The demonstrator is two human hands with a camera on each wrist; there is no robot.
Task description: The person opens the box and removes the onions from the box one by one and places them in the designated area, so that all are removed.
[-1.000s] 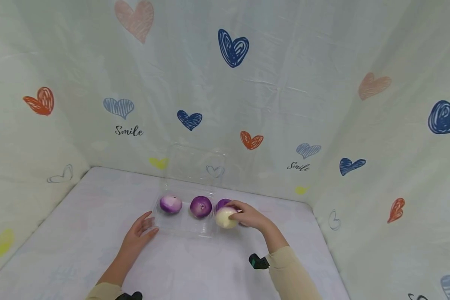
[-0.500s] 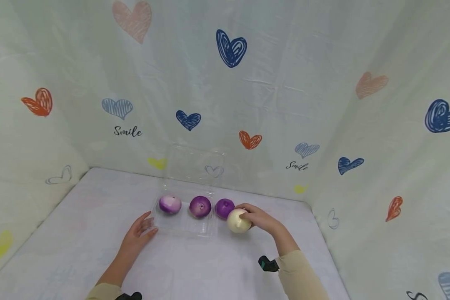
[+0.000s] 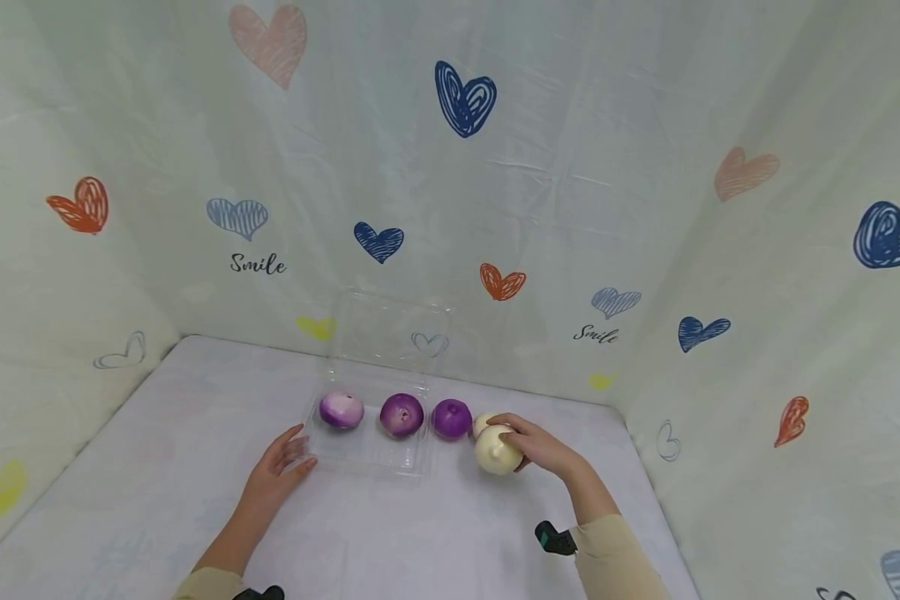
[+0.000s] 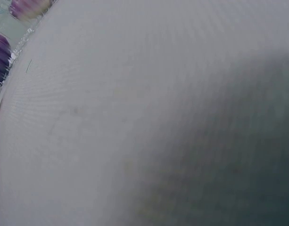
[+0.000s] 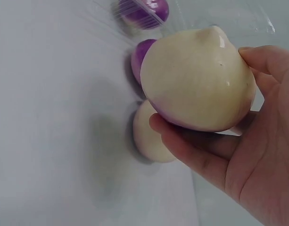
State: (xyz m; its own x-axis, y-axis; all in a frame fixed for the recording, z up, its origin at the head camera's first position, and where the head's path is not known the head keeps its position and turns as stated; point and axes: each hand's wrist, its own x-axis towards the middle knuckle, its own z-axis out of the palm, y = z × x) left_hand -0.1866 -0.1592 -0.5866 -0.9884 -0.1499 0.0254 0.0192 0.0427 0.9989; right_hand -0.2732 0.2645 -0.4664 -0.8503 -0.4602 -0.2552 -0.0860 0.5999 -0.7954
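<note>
My right hand [image 3: 536,446] grips a round purple-and-white bulb vegetable [image 5: 196,80], turnip-like, its pale end and small tip facing the front. In the right wrist view the thumb and fingers lie around its sides. It is held above the table. Behind it another pale bulb [image 5: 151,134] shows, partly hidden, with a purple bulb [image 3: 452,419] to its left. A clear plastic box [image 3: 360,458], lid up, holds a pink-white bulb [image 3: 341,411] and a darker purple bulb [image 3: 401,415]. My left hand [image 3: 270,471] touches the box's near left corner, fingers mostly extended.
The raised clear lid [image 3: 390,329] leans back towards the heart-printed curtain [image 3: 540,208] behind the table. A pale cloth covers the table [image 3: 390,542]. Curtain walls stand on both sides.
My right hand has moved right and slightly nearer with the bulb, away from the box. The purple bulb and a pale one behind are uncovered. The left hand stays at the box.
</note>
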